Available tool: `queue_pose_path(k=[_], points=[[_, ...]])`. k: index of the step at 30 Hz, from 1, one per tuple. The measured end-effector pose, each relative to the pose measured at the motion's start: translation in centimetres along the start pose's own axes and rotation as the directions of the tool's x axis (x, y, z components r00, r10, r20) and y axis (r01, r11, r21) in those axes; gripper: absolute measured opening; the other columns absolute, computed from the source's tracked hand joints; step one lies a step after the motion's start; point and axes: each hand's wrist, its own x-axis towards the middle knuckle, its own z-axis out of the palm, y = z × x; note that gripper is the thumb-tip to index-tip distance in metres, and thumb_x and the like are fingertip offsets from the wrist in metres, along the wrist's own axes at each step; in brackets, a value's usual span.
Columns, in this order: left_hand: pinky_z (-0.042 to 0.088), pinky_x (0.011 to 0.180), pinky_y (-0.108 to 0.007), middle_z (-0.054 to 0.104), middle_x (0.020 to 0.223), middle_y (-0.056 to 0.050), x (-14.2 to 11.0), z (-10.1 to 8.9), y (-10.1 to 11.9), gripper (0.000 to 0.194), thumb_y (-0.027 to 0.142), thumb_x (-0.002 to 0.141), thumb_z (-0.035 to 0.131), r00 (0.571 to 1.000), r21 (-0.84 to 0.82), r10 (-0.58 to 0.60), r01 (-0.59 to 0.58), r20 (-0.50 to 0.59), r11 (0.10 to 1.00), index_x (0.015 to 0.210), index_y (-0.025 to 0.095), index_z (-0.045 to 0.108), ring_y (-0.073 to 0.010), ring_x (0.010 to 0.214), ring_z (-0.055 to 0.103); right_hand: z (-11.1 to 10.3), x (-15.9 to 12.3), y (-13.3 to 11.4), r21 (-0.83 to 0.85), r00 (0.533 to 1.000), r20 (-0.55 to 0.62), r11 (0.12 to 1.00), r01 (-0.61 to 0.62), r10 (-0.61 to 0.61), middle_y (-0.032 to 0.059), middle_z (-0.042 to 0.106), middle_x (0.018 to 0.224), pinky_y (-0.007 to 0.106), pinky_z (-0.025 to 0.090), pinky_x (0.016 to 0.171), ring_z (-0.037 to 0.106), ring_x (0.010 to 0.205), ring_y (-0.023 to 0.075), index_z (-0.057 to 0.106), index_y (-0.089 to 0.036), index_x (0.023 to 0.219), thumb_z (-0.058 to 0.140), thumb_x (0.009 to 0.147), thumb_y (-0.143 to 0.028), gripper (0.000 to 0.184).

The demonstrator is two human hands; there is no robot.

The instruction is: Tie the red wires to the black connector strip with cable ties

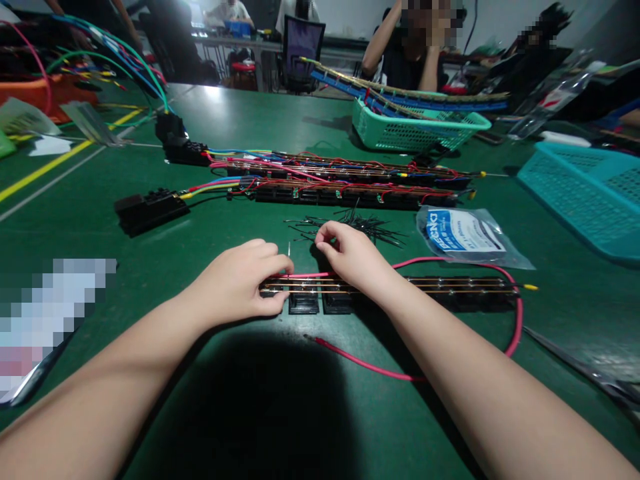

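At the left end of the black strip (467,295), the left hand (246,279) is clamped, thumb and fingers around it, probably to steady it and the red cable (518,313) alongside. To its right, the right hand (354,252) arches over the strip, fingertips drawn together; whether they pinch anything, I cannot tell. Black ties (373,227) lie loose right by those fingertips, presumably for easy picking. And the strip itself, laid along the green table (270,123): dark blocks, copper-coloured rods (307,291) running lengthwise, a yellow tip (531,287) out at the right.
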Motion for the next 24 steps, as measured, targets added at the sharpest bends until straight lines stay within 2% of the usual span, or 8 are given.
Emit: queue_pose_path(k=[3,6,10,12,16,20,24], points=[[0.037,0.067,-0.030,0.054,0.079,-0.001,0.0,-0.1,-0.2,0.021,0.033,0.079,0.057,1.000,0.002,0.012,-0.012,0.009,1.000,0.096,0.021,0.062,-0.0188,0.081,0.049,-0.3,0.0,-0.3,0.103,0.998,-0.062,0.995,-0.003,0.010,0.0000,0.059,0.077,0.025,0.038,0.069,0.052,0.072,0.0123,0.056,-0.017,0.080,0.053,0.082,-0.014,0.005],[0.037,0.067,-0.029,0.054,0.080,-0.001,-0.1,-0.4,-0.6,0.021,0.032,0.078,0.057,0.999,-0.003,0.016,-0.016,0.031,1.000,0.095,0.022,0.061,-0.0187,0.081,0.050,-0.5,-0.1,-0.9,0.254,0.998,-0.065,0.967,0.000,0.017,-0.0011,0.057,0.077,0.025,0.039,0.067,0.050,0.069,0.0111,0.056,-0.017,0.084,0.055,0.082,-0.017,0.003],[0.037,0.066,-0.029,0.055,0.080,-0.001,-0.2,-0.9,-1.1,0.019,0.031,0.075,0.057,0.998,0.034,-0.005,0.003,0.059,0.999,0.092,0.022,0.059,-0.0185,0.080,0.051,-0.4,-0.1,-1.3,0.506,0.999,-0.041,0.862,0.033,-0.014,-0.0032,0.053,0.075,0.024,0.042,0.067,0.051,0.068,0.0095,0.055,-0.018,0.101,0.059,0.079,-0.016,0.022],[0.037,0.065,-0.030,0.055,0.080,-0.001,-0.3,-1.2,-1.0,0.018,0.032,0.075,0.056,0.998,0.085,-0.016,0.011,0.065,0.996,0.090,0.022,0.058,-0.0192,0.079,0.052,-0.3,-0.2,-1.4,0.562,0.999,-0.046,0.826,0.045,-0.023,-0.0030,0.054,0.076,0.024,0.044,0.069,0.053,0.069,0.0094,0.056,-0.018,0.102,0.061,0.078,-0.016,0.024],[0.036,0.063,-0.032,0.055,0.081,-0.002,-0.3,-1.5,-0.7,0.018,0.035,0.075,0.054,0.996,0.180,-0.032,0.018,0.077,0.983,0.088,0.022,0.056,-0.0205,0.077,0.053,-0.3,-0.2,-1.6,0.537,0.996,-0.090,0.843,0.040,0.010,0.0000,0.060,0.082,0.025,0.046,0.071,0.056,0.074,0.0103,0.061,-0.017,0.092,0.065,0.076,-0.019,0.016],[0.037,0.065,-0.033,0.057,0.082,-0.003,-0.2,-1.6,-0.8,0.019,0.034,0.074,0.053,0.994,0.190,-0.053,0.034,0.096,0.981,0.088,0.022,0.055,-0.0214,0.078,0.055,-0.6,-0.3,-1.9,0.504,0.995,-0.079,0.864,-0.019,0.068,0.0033,0.069,0.083,0.026,0.048,0.072,0.061,0.076,0.0126,0.069,-0.015,0.088,0.066,0.076,-0.021,0.013],[0.037,0.065,-0.032,0.057,0.083,-0.002,-0.3,-1.5,-1.3,0.018,0.032,0.073,0.053,0.991,0.150,-0.093,0.078,0.093,0.986,0.088,0.023,0.053,-0.0214,0.080,0.054,-0.7,-0.6,-2.3,0.463,0.996,-0.085,0.886,0.033,0.008,0.0037,0.073,0.089,0.027,0.049,0.077,0.065,0.083,0.0145,0.073,-0.017,0.087,0.065,0.079,-0.021,0.012]])
